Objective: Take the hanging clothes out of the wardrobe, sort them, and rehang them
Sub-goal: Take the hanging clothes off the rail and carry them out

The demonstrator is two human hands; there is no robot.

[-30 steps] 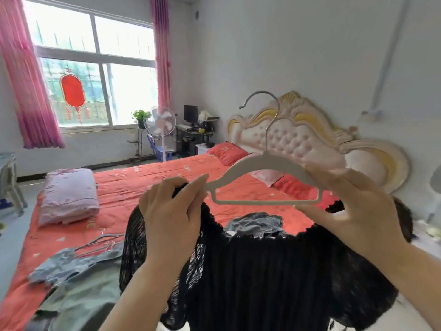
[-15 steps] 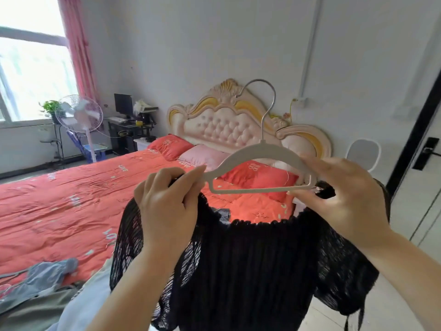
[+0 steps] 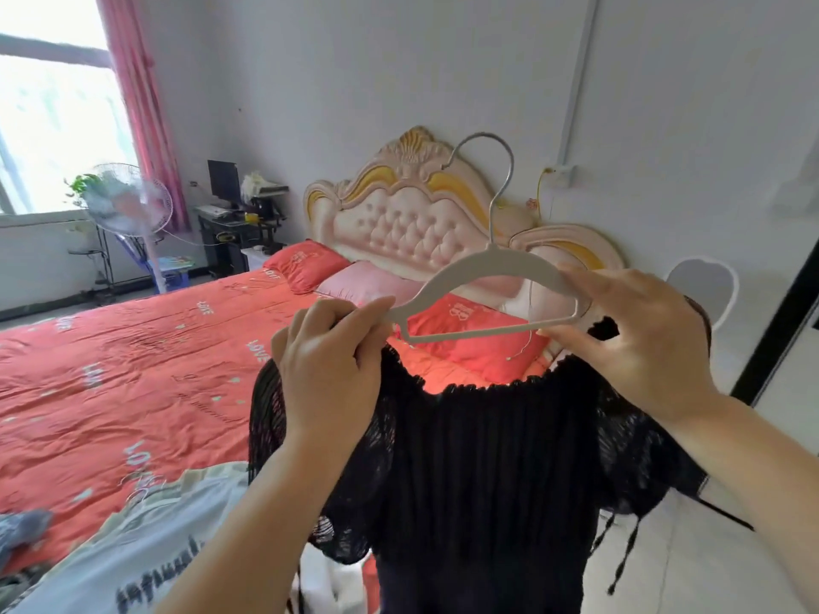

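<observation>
Pale grey walls are seen behind a wide bed [image 3: 133, 370] covered in coral-red bedding, with a padded pink and gold headboard [image 3: 407, 214] at its far end and a standing fan [image 3: 128, 201] set by the window. Held up in front of the bed is a white hanger [image 3: 483, 277], its metal hook upward. A black garment [image 3: 487, 458] hangs below it, the gathered neckline sagging just under the bar. Whether its shoulders are seated on the hanger's arms cannot be told, since both ends are covered by the hands. The left hand [image 3: 328, 370] is curled round the hanger's left end, thumb laid along the arm, with black fabric bunched beneath the fingers. The right hand [image 3: 638, 343] pinches the right end, thumb below and fingers above. The garment is judged to be light, soft and loosely knitted, with open-work sleeves that could be snagged on the hook or on a fingernail. It would best be taken by the shoulder seams or carried by the hanger's neck, not pulled by the lace. The hanger is judged stiff and light. No container is shown. Only the bed serves as a holding surface, and on it a pale printed garment [image 3: 146, 538] and, at the left edge, a blue-grey garment [image 3: 17, 531] are laid.
</observation>
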